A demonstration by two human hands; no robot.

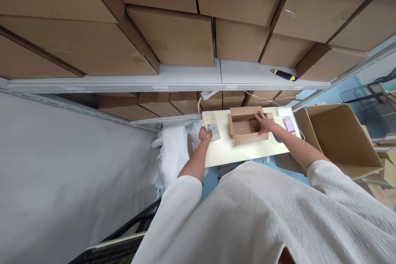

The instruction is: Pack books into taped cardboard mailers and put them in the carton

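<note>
While a white, crinkle-textured short-sleeved top [262,210] fills the space nearest the camera, both bare forearms reach forward over a pale yellow rectangular worktop [221,154], whose near edge stands above a blue floor [210,181]. At the worktop's left edge, the left hand [205,133] is closed on a flat, see-through plastic packet [216,130] with small coloured shapes showing in it; the packet reaches toward the far left corner. Around the middle of the worktop, a small brown cardboard box [251,137] sits open side up, its inside in view. The right hand [264,123] rests on the right end of this box, fingers spread wide. A dark object [277,138] is partly hidden by the right forearm, too covered to identify. Near the right edge lies a phone with a purplish screen [290,126], and at the far right corner a flat white rectangular item [285,111].

Just beyond the worktop's right edge stands a large open brown carton [340,132]; off its left edge hang bundled white sheets [175,148], their material hard to tell. Past the far edge, a white power strip [209,94] sits before a row of brown boxes [179,104] on the lower level. Above them, a grey metal shelf [185,71] carries stacked brown cardboard cartons [173,37], with a black-and-yellow utility knife [284,75] lying at its front edge, toward the right.
</note>
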